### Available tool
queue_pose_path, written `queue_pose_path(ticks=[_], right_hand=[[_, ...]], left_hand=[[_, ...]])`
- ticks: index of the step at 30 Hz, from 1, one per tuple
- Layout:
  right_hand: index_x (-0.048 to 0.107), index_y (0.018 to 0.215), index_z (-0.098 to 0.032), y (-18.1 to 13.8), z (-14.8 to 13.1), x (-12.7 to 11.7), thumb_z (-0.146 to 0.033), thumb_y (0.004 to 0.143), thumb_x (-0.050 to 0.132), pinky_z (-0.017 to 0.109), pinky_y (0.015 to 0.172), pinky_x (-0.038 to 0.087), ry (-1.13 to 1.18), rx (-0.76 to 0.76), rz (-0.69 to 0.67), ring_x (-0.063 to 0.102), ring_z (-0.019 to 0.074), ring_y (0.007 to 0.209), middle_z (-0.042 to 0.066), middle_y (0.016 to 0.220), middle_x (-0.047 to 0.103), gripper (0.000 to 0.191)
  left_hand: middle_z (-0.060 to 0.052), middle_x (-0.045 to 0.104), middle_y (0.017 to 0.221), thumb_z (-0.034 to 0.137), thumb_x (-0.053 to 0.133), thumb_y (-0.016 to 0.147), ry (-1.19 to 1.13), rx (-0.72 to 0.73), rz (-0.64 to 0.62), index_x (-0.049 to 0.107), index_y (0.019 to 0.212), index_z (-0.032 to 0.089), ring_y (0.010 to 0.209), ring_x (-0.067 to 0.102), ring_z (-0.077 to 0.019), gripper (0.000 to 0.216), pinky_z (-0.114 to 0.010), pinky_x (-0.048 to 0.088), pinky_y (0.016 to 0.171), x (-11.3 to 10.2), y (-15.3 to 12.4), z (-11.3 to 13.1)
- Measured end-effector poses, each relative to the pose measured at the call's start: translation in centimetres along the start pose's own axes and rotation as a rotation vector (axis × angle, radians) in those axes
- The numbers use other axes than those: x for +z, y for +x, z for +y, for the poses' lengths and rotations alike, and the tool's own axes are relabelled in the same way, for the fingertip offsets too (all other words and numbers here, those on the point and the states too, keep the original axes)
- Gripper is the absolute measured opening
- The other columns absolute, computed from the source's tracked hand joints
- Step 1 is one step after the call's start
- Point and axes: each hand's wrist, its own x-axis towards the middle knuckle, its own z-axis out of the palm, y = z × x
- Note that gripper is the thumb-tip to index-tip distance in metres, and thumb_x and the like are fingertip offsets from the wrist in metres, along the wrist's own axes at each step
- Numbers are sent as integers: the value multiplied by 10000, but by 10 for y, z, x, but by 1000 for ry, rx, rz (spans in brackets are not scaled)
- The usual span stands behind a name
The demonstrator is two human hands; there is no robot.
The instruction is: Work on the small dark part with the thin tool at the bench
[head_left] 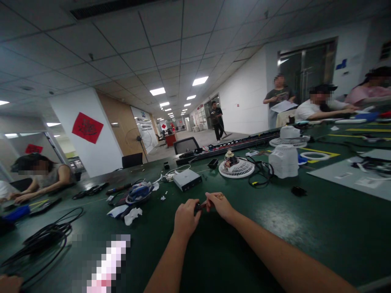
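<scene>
And there it was, the dark piece [199,206], small and half hidden, on the near side of the box [187,180] and a touch to its right, over the surface [336,228]. Its long axis ran crosswise between the hands, right end tipped slightly up, it seemed; which end was the front, I couldn't tell. The left hand [185,216] pinched one end, thumb against fingers; the right hand [220,204], fingers curled, appeared to pinch the other. Two-handed handling was the step, by my reading, and the next move called for a firm left pinch and fine right fingerwork. Right of the box sat the fan part [237,170]; left, a blue bundle [139,192].
</scene>
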Motion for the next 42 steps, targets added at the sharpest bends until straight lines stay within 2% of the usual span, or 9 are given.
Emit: queue_pose_path(ticks=[5, 9, 15, 19, 24, 27, 30, 34, 42], right_hand=[[540, 453, -203, -3, -7, 1, -581, 815, 519, 324, 731, 480, -85, -19, 18, 611, 182, 560, 4, 426, 560, 524], [502, 438, -208, -5, -10, 2, -630, 819, 487, 328, 767, 478, -44, -26, -8, 628, 188, 580, -2, 406, 528, 569], [515, 459, -204, -3, -7, 1, -674, 817, 464, 324, 723, 477, -54, -14, 58, 609, 181, 548, -2, 407, 522, 593], [505, 461, -204, -3, -8, 0, -680, 811, 463, 317, 651, 475, 14, 4, 40, 550, 155, 463, -9, 408, 516, 592], [565, 488, -190, -2, -3, 0, -625, 850, 458, 297, 675, 462, -122, -31, 48, 579, 158, 527, 6, 451, 556, 576], [576, 491, -187, -2, -1, 0, -618, 857, 453, 273, 608, 434, -173, -19, 17, 540, 136, 486, 0, 455, 550, 578], [551, 479, -188, -3, -2, 0, -640, 842, 454, 268, 558, 415, -127, 9, 8, 505, 124, 442, -11, 434, 513, 588], [563, 520, -184, -2, -5, -1, -674, 808, 470, 273, 567, 439, -21, 25, 32, 542, 135, 479, -2, 486, 555, 576], [518, 463, -188, -3, -7, -1, -637, 843, 451, 266, 570, 435, -64, -15, 31, 525, 125, 440, -8, 429, 522, 592]], left_hand=[[-19, 625, 1161, 246, 564, 855, 8, -7, -16, 567, 1187, 257, 952, 591, -177, 333, -292, 433, 844, 0, 0, 1], [-26, 625, 1162, 256, 564, 857, -9, -29, -17, 569, 1187, 246, 956, 588, -182, 331, -295, 436, 837, -3, 0, 3], [-21, 635, 1145, 253, 585, 844, -38, 1, -3, 575, 1179, 248, 957, 590, -187, 335, -302, 434, 843, -2, 0, 2], [-26, 635, 1137, 245, 588, 839, -33, 3, 21, 579, 1166, 245, 950, 592, -185, 327, -301, 434, 840, 2, 0, 0], [-19, 644, 1115, 242, 600, 830, -26, 13, 18, 584, 1146, 253, 920, 597, -183, 317, -300, 437, 821, 4, 1, -1], [-24, 644, 1131, 238, 587, 838, -30, 19, 24, 582, 1152, 245, 951, 600, -189, 314, -309, 434, 849, 4, 1, -3], [-24, 643, 1135, 243, 587, 841, -42, 11, 38, 582, 1146, 247, 958, 605, -191, 305, -314, 438, 849, 5, 1, -4], [-27, 644, 1125, 258, 597, 839, -59, -4, 50, 580, 1147, 248, 954, 607, -195, 310, -314, 445, 835, 5, 0, -4], [-32, 635, 1149, 247, 574, 849, -47, 7, 17, 578, 1164, 235, 960, 596, -191, 315, -314, 443, 850, 1, 1, 1]])
